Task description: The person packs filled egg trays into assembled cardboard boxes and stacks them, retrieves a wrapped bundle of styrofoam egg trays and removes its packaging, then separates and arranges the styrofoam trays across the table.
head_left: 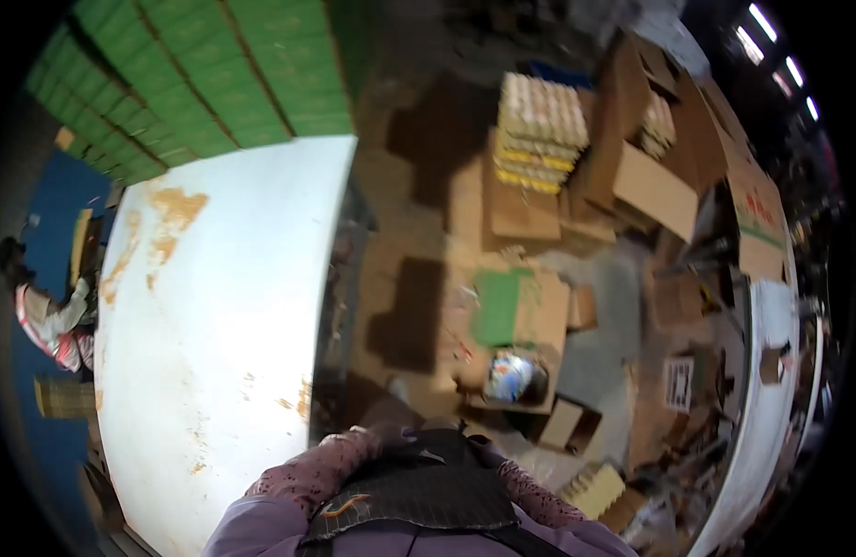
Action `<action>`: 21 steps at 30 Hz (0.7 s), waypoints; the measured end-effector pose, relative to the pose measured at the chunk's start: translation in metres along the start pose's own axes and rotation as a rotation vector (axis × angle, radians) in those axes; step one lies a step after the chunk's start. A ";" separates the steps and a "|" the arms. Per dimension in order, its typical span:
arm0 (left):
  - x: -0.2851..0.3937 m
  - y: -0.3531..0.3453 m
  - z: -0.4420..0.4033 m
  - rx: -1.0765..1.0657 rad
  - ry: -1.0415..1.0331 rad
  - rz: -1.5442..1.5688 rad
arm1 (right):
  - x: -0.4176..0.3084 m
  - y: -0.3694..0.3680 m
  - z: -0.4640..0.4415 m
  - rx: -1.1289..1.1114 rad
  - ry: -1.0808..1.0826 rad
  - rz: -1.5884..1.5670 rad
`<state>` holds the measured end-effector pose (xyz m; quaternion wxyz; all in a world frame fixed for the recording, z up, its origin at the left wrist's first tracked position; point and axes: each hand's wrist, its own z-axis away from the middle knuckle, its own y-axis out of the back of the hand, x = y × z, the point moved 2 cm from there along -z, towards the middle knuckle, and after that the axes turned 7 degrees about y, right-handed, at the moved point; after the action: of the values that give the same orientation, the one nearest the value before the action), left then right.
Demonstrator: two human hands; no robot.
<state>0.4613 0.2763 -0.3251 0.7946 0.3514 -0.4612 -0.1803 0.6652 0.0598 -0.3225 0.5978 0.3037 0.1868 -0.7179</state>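
My left hand (392, 433) is low in front of my body, at the top of a dark pinstriped apron (418, 487); it is small and blurred, so its fingers cannot be made out. My right hand (483, 449) lies at the apron's other upper edge, mostly hidden in shadow. Patterned sleeves cover both forearms. Nothing can be made out in either hand. Just left of my left arm stands a white table (233, 306) with brown stains.
Green stacked boxes (233, 74) rise behind the table. Beyond its left edge a person (52, 320) bends forward. Ahead to the right are stacked egg trays (542, 121), an open carton (655, 190), flattened cardboard (544, 306) and a box holding crumpled material (516, 379).
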 end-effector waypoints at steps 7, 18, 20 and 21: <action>-0.048 0.122 -0.034 -0.251 0.294 0.562 | -0.214 0.002 -0.089 -0.052 0.399 0.567; -0.061 0.246 -0.327 -0.605 0.186 0.410 | -0.267 0.122 -0.313 0.205 0.172 0.313; -0.058 0.290 -0.390 -0.625 0.047 0.357 | -0.317 0.166 -0.336 0.177 0.206 0.302; -0.056 0.314 -0.414 -0.663 0.192 0.345 | -0.379 0.186 -0.326 0.196 0.155 0.379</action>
<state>0.7762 0.6888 -0.2674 0.9233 0.0080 -0.3536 -0.1496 0.9535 0.5073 -0.2980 0.6734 0.4444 0.1012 -0.5820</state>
